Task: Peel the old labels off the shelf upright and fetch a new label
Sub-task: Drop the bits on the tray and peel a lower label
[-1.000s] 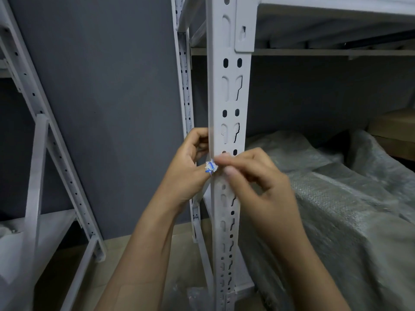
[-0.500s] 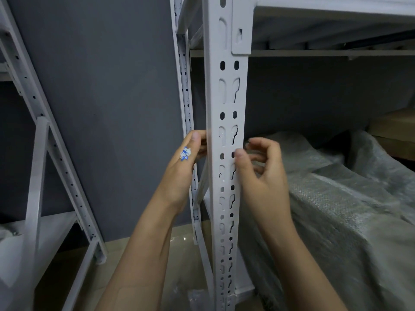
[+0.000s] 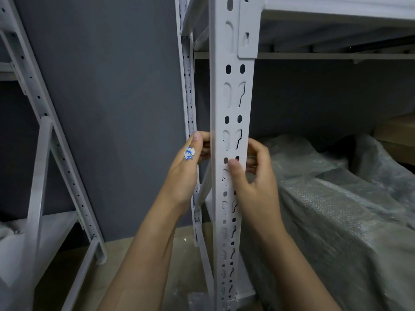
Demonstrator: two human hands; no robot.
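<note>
The white slotted shelf upright runs down the middle of the view. My left hand is at its left edge, thumb up and fingers curled behind the post. A crumpled blue-and-white label scrap sticks to the back of that hand near the thumb. My right hand is at the right edge, with its thumb pressed on the front face just below a pair of round holes and its fingers curled round the side. No label shows on the post's front.
A bundle wrapped in bubble wrap fills the lower shelf on the right, with a cardboard box behind it. The upper shelf is overhead. A second white rack frame leans at the left before the grey wall.
The label scrap went from my right fingertips onto the back of my left hand. My right hand moved to the post's right edge and set its thumb on the front face.
</note>
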